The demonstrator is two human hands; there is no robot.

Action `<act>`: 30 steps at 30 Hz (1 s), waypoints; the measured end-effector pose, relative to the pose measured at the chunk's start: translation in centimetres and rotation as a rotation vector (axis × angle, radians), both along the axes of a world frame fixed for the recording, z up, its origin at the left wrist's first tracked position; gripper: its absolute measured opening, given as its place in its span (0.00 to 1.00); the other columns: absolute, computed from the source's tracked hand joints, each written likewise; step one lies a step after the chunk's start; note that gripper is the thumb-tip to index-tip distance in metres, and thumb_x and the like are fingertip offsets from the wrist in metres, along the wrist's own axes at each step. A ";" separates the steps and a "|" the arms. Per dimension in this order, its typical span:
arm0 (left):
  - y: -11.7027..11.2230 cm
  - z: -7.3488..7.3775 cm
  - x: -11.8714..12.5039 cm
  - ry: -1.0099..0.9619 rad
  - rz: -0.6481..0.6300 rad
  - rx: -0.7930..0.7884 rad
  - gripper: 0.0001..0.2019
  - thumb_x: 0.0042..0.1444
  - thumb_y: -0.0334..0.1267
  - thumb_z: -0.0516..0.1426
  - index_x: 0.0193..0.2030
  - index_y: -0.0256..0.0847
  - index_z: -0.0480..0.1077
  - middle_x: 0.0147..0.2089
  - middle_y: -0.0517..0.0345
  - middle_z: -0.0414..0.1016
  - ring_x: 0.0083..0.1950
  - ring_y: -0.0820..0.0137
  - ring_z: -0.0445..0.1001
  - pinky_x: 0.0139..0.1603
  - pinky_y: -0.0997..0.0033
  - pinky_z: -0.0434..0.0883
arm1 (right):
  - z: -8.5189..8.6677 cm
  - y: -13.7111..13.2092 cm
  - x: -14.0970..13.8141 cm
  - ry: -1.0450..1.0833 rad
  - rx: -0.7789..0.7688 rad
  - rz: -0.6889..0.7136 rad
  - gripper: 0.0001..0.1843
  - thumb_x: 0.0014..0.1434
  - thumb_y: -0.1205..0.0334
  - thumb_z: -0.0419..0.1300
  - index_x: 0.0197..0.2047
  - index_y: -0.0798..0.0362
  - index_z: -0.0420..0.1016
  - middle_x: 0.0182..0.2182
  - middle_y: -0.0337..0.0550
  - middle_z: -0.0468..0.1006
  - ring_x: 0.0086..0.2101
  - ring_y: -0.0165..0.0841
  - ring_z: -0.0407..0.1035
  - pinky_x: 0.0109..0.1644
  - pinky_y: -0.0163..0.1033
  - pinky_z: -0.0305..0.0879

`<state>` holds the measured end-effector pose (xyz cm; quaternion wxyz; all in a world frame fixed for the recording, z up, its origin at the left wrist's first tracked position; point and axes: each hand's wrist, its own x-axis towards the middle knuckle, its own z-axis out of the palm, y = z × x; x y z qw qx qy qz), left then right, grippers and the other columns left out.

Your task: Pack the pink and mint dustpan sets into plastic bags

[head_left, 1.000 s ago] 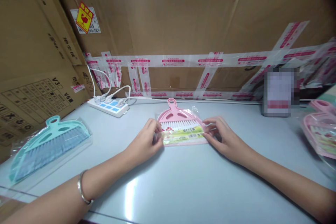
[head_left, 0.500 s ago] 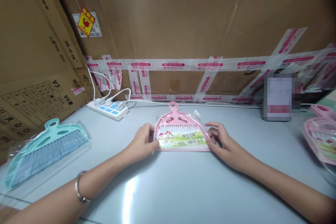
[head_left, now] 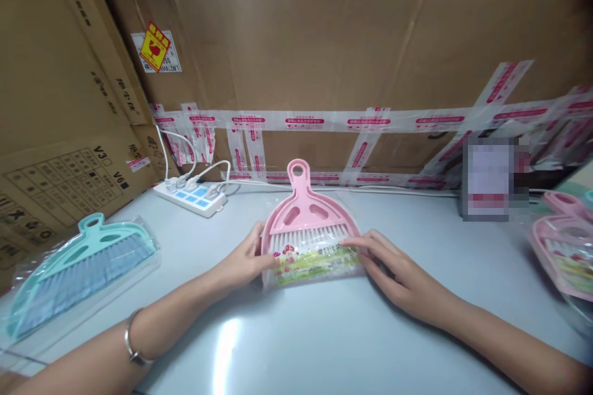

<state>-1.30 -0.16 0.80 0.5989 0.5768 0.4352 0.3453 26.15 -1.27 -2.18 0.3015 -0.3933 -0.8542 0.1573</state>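
A pink dustpan and brush set in a clear plastic bag stands tilted up on the pale table, handle loop at the top, green label across its lower edge. My left hand pinches its lower left corner, thumb on the front. My right hand holds the lower right corner, fingers laid over the label's end. A metal bracelet is on my left wrist.
A teal dustpan set in a bag lies at the left. More pink bagged sets lie at the right edge. A white power strip with plugged cables sits at the back left. Taped cardboard walls surround the table; a small box stands right.
The pink set has been raised from lying flat to tilted upright toward me, and drawn slightly nearer. Both hands stayed at its lower corners.
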 end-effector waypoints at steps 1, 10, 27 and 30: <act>0.0 0.0 0.1 0.001 0.024 -0.009 0.26 0.44 0.35 0.60 0.52 0.44 0.61 0.49 0.54 0.74 0.52 0.64 0.72 0.48 0.66 0.71 | 0.1 0.0 -0.1 0.017 -0.014 0.004 0.16 0.65 0.66 0.42 0.51 0.48 0.64 0.36 0.44 0.67 0.35 0.31 0.67 0.40 0.37 0.67; -0.4 -0.5 1.0 -0.025 0.232 0.033 0.16 0.57 0.44 0.54 0.51 0.40 0.64 0.50 0.51 0.74 0.52 0.62 0.72 0.51 0.62 0.71 | 0.8 -0.5 -0.5 0.031 0.240 -0.155 0.16 0.60 0.57 0.53 0.52 0.49 0.63 0.54 0.52 0.61 0.56 0.42 0.57 0.55 0.50 0.61; -2.2 -0.3 2.7 -0.420 0.347 0.035 0.25 0.49 0.43 0.62 0.53 0.39 0.65 0.52 0.49 0.74 0.54 0.59 0.71 0.55 0.61 0.68 | 1.8 -2.4 -5.1 0.967 -0.926 -0.130 0.20 0.44 0.51 0.69 0.33 0.53 0.67 0.31 0.41 0.79 0.34 0.29 0.73 0.45 0.36 0.69; -2.3 -0.4 3.0 -0.402 0.249 0.042 0.24 0.51 0.43 0.61 0.54 0.39 0.65 0.52 0.48 0.74 0.53 0.58 0.72 0.54 0.60 0.69 | 1.8 -2.5 -5.2 1.159 -0.993 -0.162 0.22 0.42 0.56 0.71 0.32 0.52 0.61 0.29 0.37 0.78 0.34 0.27 0.73 0.46 0.34 0.69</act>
